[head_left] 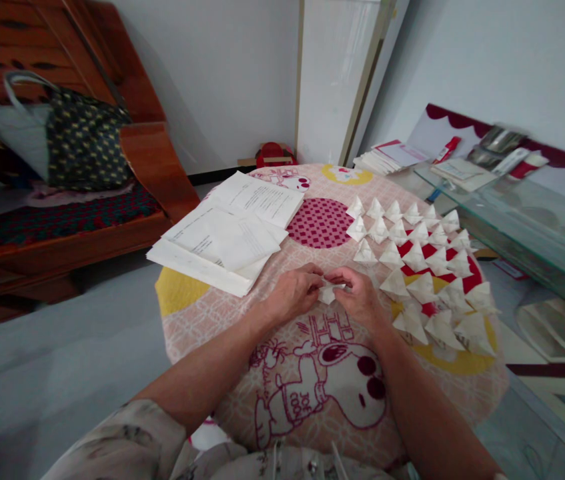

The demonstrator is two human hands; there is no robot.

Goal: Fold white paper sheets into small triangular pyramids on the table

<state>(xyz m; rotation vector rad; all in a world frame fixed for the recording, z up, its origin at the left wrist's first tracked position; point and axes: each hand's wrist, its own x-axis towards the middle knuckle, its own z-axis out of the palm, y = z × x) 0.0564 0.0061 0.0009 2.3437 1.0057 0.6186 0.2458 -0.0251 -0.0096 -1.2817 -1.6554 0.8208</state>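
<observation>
Between my two hands is a small folded piece of white paper [329, 293], low over the patterned tablecloth [202, 333]. My left hand [295, 292] pinches its left side with curled fingers. On the opposite side, my right hand [359, 297] grips the paper's upper right edge with thumb and fingers. The fingers hide part of the folds. To the right stand several folded white paper shapes [415, 257] in rows, pointed at the top. At the left lies an open stack of printed sheets [222, 233], a loose sheet resting on it.
A glass-topped cabinet [522, 220] adjoins the table at the right, with a red tube [446, 150] and papers on it. More papers [389, 157] are stacked behind the table. A wooden bench [157, 160] with a dark patterned bag [87, 140] stands at the left.
</observation>
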